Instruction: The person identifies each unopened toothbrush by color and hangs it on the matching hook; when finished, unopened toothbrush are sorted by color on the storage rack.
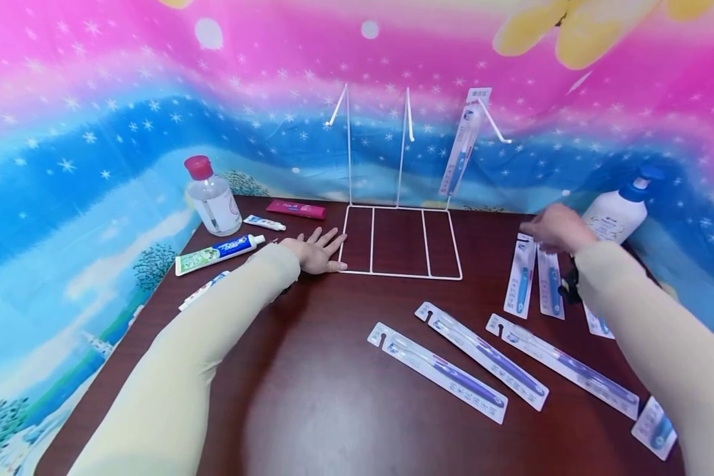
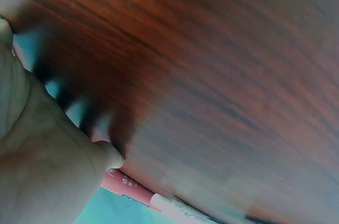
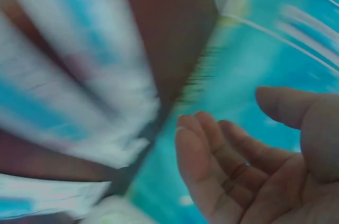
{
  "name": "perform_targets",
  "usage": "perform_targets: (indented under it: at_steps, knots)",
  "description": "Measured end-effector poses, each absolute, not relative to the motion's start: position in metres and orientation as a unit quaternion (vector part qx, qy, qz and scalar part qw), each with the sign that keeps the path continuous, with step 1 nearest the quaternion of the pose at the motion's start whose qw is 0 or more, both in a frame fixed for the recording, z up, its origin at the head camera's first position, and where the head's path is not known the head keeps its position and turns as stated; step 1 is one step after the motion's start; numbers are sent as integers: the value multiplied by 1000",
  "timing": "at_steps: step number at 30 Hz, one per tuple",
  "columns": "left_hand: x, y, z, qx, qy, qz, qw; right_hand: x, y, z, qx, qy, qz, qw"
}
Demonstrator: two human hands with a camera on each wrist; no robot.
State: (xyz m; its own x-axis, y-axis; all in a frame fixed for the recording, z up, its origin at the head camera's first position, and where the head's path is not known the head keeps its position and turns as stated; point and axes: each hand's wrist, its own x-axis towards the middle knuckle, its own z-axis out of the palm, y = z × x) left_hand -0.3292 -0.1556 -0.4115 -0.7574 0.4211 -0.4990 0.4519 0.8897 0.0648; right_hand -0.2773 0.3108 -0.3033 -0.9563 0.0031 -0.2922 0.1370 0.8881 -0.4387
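My left hand (image 1: 318,254) lies with fingers spread on the table, thumb and fingertips at the left base wire of a white wire rack (image 1: 372,241). One packaged blue toothbrush (image 1: 459,149) hangs on the rack's right hook; the other two hooks are bare. Over at the right, my right hand (image 1: 558,228) is above the top ends of two more blue toothbrush packs, one left (image 1: 519,281) and one right (image 1: 550,284). In the right wrist view its fingers (image 3: 193,155) are loosely bent, the thumb apart, with nothing between them. The right forearm partly hides another blue pack (image 1: 597,324).
Packaged purple toothbrushes (image 1: 440,370) lie slanted in front. A white pump bottle (image 1: 615,215) stands behind the right hand. At the left are a red-capped clear bottle (image 1: 214,205), a green-and-blue toothpaste tube (image 1: 217,254), a pink tube (image 1: 296,210) and smaller tubes. A patterned cloth hangs behind.
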Motion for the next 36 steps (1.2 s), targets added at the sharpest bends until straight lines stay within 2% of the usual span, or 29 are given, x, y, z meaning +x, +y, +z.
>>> perform_targets:
  at_steps: [6,11,17,25,36]
  knots:
    - [-335,-164,-415,234,939,-18,253,-264,307,-346,89,968,-158,172]
    - [-337,-166,-421,236,938,-21,252,-261,292,-362,68,978,-93,177]
    - [-324,-161,-406,232,938,-14,256,-261,274,-368,34,982,-80,166]
    - [-331,-159,-417,241,939,-32,244,-266,264,-371,39,982,-101,155]
    - [-333,-159,-420,238,940,-40,241,-269,265,-369,95,948,-219,209]
